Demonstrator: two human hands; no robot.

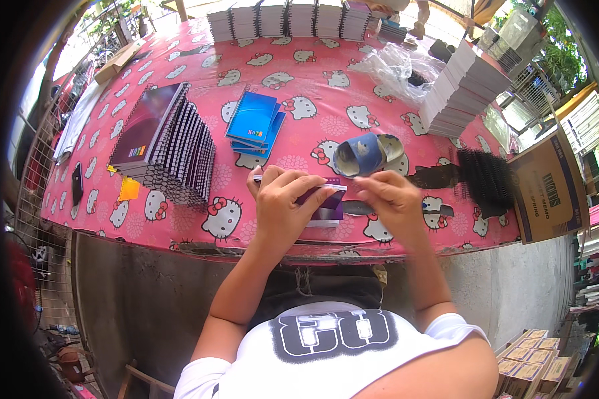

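My left hand [279, 205] grips a small purple-covered notebook [331, 211] near the table's front edge, with thumb and fingers on its upper edge. White pages show beneath the cover. Just right of it, my right hand [394, 198] has thumb and fingertips pinched together; whatever lies between them is too small to make out. Beyond the notebook rests a blue slipper [361, 154]. Under and beside my right hand lies a dark flat strip [439, 210]. A bundle of black spiral bindings [484, 183] sits farther right.
Left stands a tall stack of purple spiral notebooks [170, 146], with blue notebooks [253, 118] beside it. Paper stacks [456, 93], a clear plastic bag [406, 65] and a cardboard box [549, 189] occupy the right. Notebooks [269, 20] line the far edge, near another person's hand [418, 28]. A phone [77, 183] lies far left.
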